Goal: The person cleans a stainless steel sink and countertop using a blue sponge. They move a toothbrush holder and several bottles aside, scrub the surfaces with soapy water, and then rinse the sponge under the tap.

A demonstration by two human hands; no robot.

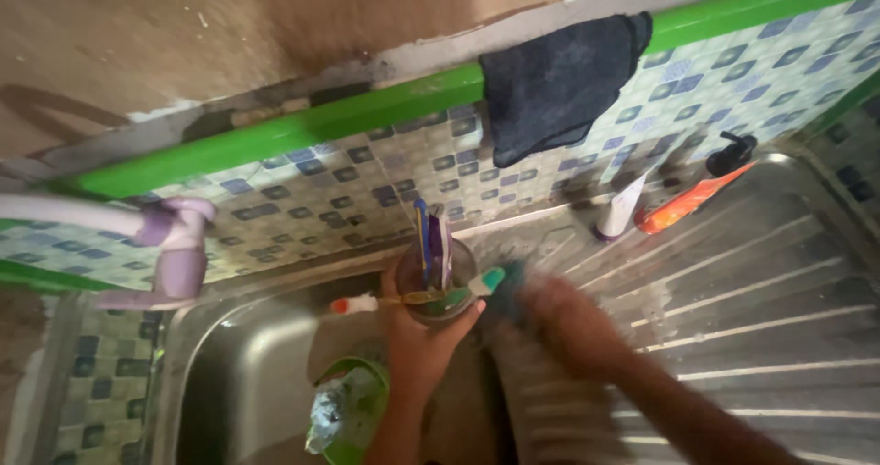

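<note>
Cup (438,286) within left fingers (463,318)

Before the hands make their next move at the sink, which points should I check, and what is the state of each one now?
1. Left hand grips the brown cup: ok.
2. Cup upright, toothbrushes standing inside: ok.
3. Right hand steady: cannot tell, it is blurred by motion.
4. What the right hand holds: cannot tell; something dark green shows at its fingers.
5. Orange bottle and white tube apart from both hands: ok.
6. Green bowl in the sink sits below the cup: ok.
</note>
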